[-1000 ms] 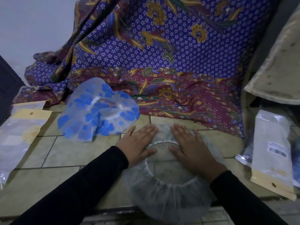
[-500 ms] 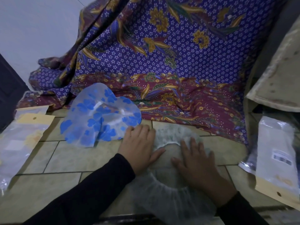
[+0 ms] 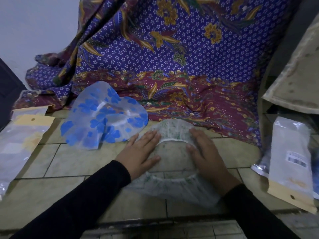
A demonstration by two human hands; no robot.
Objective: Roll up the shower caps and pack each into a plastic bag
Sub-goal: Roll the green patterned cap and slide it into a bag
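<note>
Just right of the blue-flowered shower cap [image 3: 103, 121] on the tiled worktop [image 3: 51, 169], the green-speckled shower cap [image 3: 174, 130] lies flat under the left hand [image 3: 139, 152] and right hand [image 3: 205, 156], whose straight fingers [image 3: 150, 137] press its sides, its far rim showing beyond the fingertips.

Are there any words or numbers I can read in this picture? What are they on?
No text here can be read.
White sticker on the right bag: a barcode with tiny print, too blurred to read.
Pale patch on the left bag: too blurred to tell if it holds print.
Blue cap, green cap and cloth: patterns only, no writing.
</note>
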